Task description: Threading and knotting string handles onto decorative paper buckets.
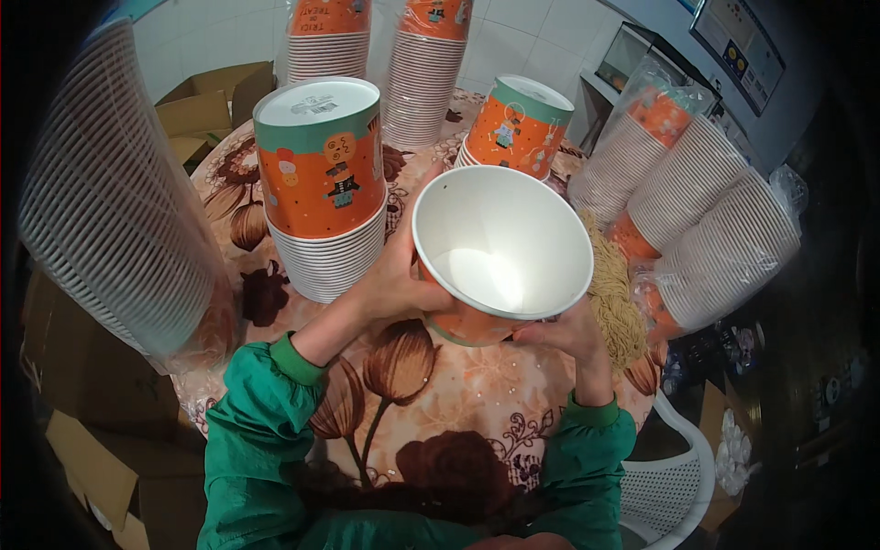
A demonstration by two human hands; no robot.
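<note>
A large paper bucket [500, 234], white inside with an orange printed outside, is held between my hands above the table, its mouth tilted up toward me. My left hand [403, 270] wraps its left side, thumb below the rim. My right hand [573, 330] grips the lower right side, its fingers partly hidden behind the bucket. Just left of it stands a nested stack of upside-down buckets [325, 183], the top one orange and green. Behind it is another such stack [518, 128]. A bundle of tan string [612, 302] lies beside my right hand.
Plastic-wrapped bucket stacks stand at the left [119, 202], at the back [423, 82] and lie leaning at the right [724, 238]. The table wears a flowered cloth [513, 394]. Cardboard boxes [92, 458] sit at the lower left, and a white plastic chair [674, 486] at the lower right.
</note>
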